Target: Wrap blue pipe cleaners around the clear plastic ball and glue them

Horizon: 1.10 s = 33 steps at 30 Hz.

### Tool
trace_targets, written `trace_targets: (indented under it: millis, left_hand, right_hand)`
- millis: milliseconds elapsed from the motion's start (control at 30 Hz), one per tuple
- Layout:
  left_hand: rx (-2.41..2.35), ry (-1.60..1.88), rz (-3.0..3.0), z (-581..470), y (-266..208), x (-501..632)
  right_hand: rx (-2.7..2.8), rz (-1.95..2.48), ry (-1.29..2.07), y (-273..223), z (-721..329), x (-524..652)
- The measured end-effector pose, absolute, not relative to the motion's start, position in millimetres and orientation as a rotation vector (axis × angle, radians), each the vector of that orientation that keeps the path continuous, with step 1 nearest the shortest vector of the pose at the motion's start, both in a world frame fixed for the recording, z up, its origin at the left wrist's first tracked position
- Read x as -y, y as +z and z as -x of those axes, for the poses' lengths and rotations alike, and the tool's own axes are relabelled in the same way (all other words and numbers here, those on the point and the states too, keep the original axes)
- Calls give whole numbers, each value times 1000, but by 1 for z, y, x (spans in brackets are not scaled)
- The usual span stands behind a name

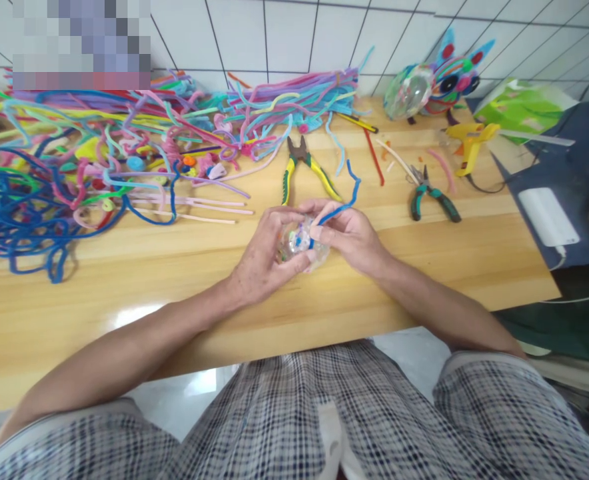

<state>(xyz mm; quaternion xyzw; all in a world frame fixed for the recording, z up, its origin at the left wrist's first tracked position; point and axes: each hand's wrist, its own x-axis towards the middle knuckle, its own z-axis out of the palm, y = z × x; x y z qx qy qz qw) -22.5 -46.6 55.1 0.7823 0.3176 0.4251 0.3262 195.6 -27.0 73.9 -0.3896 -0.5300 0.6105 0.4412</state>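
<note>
Near the table's front edge, my left hand (pixel 269 250) is wrapped around a small clear plastic piece (pixel 297 243) with coloured bits on or inside it. Between the thumb and fingers of my right hand (pixel 349 237) is a blue pipe cleaner (pixel 342 208). One end lies against the clear piece, while the bent free end sticks up past my fingers. Much of the clear piece is covered by both hands. Just beyond them rest yellow-and-green pliers (pixel 299 160) with their handles spread.
Pipe cleaners (pixel 294 97) in many colours heap along the back and left, with a blue tangle (pixel 19 220). To the right lie smaller pliers (pixel 427 197), a yellow glue gun (pixel 472 143) and a white power bank (pixel 549 215). A decorated animal figure (pixel 452 80) stands by the tiled wall.
</note>
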Motion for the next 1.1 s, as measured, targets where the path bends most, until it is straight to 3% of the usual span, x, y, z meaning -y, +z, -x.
trace_targets:
  millis: [933,1100]
  left_hand:
    - [-778,1023,-2047,30,45,41]
    - [-776,1025,-2099,30,44,40]
  right_hand:
    - [1283,970,1435,70,-190,27]
    - [1410,947,1301,73,-198,26]
